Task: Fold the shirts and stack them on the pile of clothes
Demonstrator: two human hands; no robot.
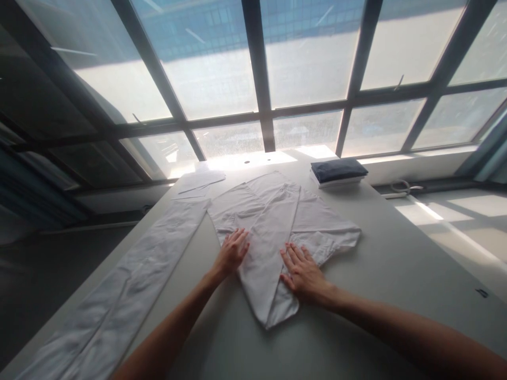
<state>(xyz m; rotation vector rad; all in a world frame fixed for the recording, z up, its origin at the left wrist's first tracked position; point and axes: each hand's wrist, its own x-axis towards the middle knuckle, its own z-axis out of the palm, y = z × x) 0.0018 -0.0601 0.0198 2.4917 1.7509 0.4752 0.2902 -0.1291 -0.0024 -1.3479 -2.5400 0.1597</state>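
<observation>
A white garment (273, 227), partly folded with overlapping panels, lies flat on the white table (348, 301). Its near end tapers to a point toward me. My left hand (233, 252) rests on the left part of the cloth, palm down, fingers stretched out. On the right side, my right hand (304, 272) presses flat on the same garment with its fingers extended. Neither hand grips the fabric. Which part of the garment each panel is, I cannot tell.
A long strip of white cloth (130, 279) runs along the table's left side. Thin white sheets (202, 182) lie at the far left. A dark folded cloth (339, 169) tops a small stack at the far right. Large windows (309, 58) stand behind the table.
</observation>
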